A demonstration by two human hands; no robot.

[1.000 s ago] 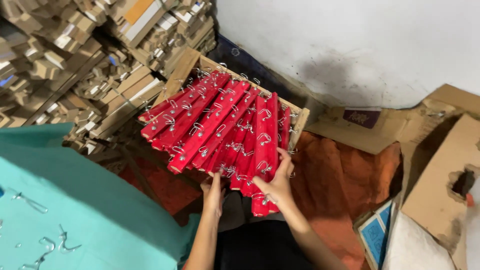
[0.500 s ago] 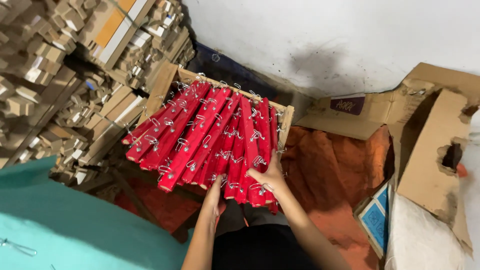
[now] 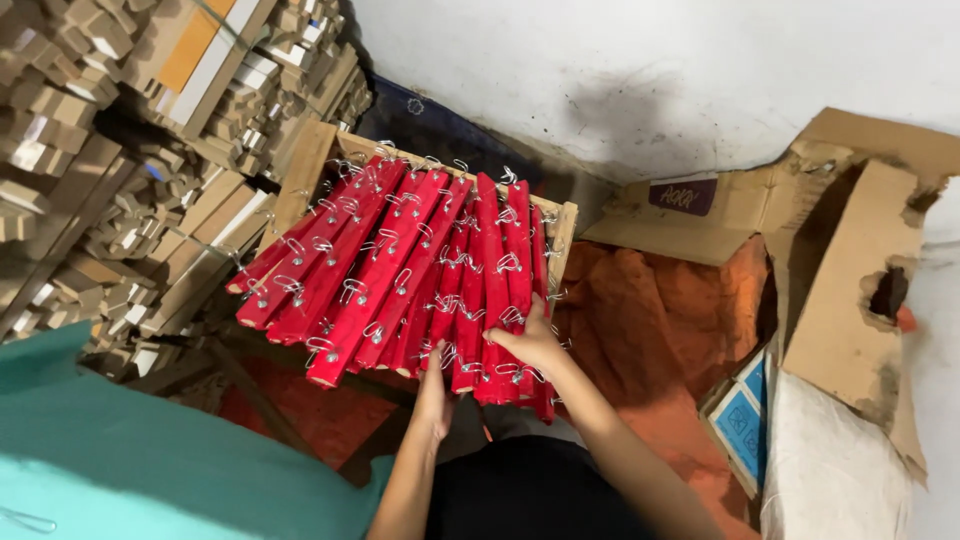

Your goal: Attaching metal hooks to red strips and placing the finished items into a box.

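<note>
A fan of several red wooden bars point(image 3: 400, 270) with small wire hooks lies across a wooden frame point(image 3: 310, 165), their near ends overhanging toward me. My right hand point(image 3: 530, 340) lies flat on top of the rightmost bars, fingers pressed on their near ends. My left hand point(image 3: 435, 385) reaches up under the near ends of the middle bars, palm against them. Neither hand lifts a bar clear of the pile.
Stacks of bare wooden blocks point(image 3: 150, 130) fill the left. A teal cloth point(image 3: 130, 450) covers the near left. Orange cloth point(image 3: 650, 330) lies to the right, beside torn cardboard boxes point(image 3: 850, 260) and a white sack point(image 3: 830, 480). A white wall point(image 3: 650, 70) stands behind.
The view has shifted left and down, so the red bars sit more central. Both hands stay at the bars' near ends; the right hand has settled flatter on top.
</note>
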